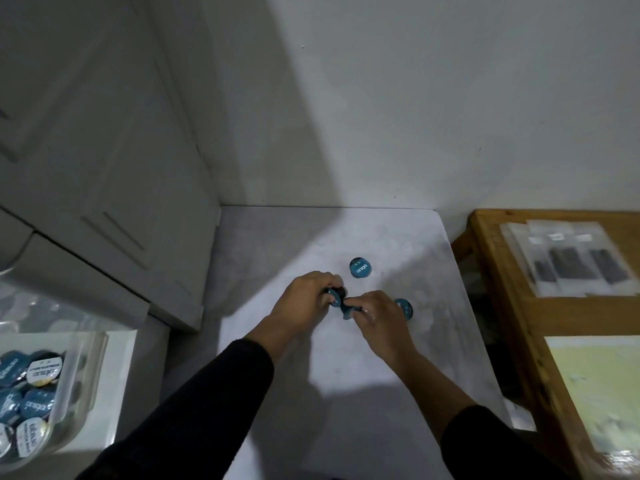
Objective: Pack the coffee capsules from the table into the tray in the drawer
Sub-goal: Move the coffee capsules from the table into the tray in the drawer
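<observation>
- Left hand [304,299] fingers curled round dark capsule [336,295]; right hand [377,318] fingers pinching teal capsule [347,310], both just above bench [346,358].
- Loose capsule [360,267] behind hands, another [404,308] beside right hand.
- Clear tray [74,362] far left, holding many capsules.

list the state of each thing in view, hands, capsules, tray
left hand: grips a teal capsule on the table
right hand: pinches another teal capsule
round teal coffee capsule at the back: lies free, lid up
teal capsule by the right hand: free on the white table
clear plastic tray: part-filled with capsules
</observation>
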Demonstrator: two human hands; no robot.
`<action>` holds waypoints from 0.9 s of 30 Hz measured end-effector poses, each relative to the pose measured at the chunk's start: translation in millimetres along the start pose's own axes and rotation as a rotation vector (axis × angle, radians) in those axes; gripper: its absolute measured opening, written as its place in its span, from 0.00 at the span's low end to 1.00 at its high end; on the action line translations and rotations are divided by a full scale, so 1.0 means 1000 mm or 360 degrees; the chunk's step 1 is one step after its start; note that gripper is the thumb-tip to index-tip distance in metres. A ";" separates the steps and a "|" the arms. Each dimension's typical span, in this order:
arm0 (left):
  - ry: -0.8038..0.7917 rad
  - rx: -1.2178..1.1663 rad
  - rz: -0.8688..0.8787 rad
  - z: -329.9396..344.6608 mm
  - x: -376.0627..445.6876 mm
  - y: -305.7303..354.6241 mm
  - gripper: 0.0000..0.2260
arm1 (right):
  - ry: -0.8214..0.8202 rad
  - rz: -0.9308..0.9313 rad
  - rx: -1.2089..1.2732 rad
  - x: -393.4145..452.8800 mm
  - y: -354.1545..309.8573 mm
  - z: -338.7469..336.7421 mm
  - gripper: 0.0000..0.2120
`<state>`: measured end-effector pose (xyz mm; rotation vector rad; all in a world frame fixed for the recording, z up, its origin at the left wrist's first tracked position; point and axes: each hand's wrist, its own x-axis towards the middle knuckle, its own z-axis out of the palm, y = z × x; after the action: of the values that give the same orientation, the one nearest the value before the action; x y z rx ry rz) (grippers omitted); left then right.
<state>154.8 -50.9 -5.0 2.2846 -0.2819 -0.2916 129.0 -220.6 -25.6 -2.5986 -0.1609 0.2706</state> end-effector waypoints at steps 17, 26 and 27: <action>0.0866 -0.0981 -0.0509 -0.012 -0.070 0.038 0.08 | 0.0392 0.0166 0.0660 -0.043 -0.043 -0.035 0.08; 0.1178 -0.1212 -0.0399 -0.070 -0.136 0.074 0.08 | 0.0368 0.0167 0.1802 -0.066 -0.123 -0.072 0.09; 0.1201 -0.1217 -0.0376 -0.078 -0.145 0.076 0.08 | 0.0370 0.0131 0.1804 -0.068 -0.133 -0.075 0.09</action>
<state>32.2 -4.2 119.9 1.5140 0.4273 0.3128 71.2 -154.1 115.9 -1.4882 0.1532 0.0444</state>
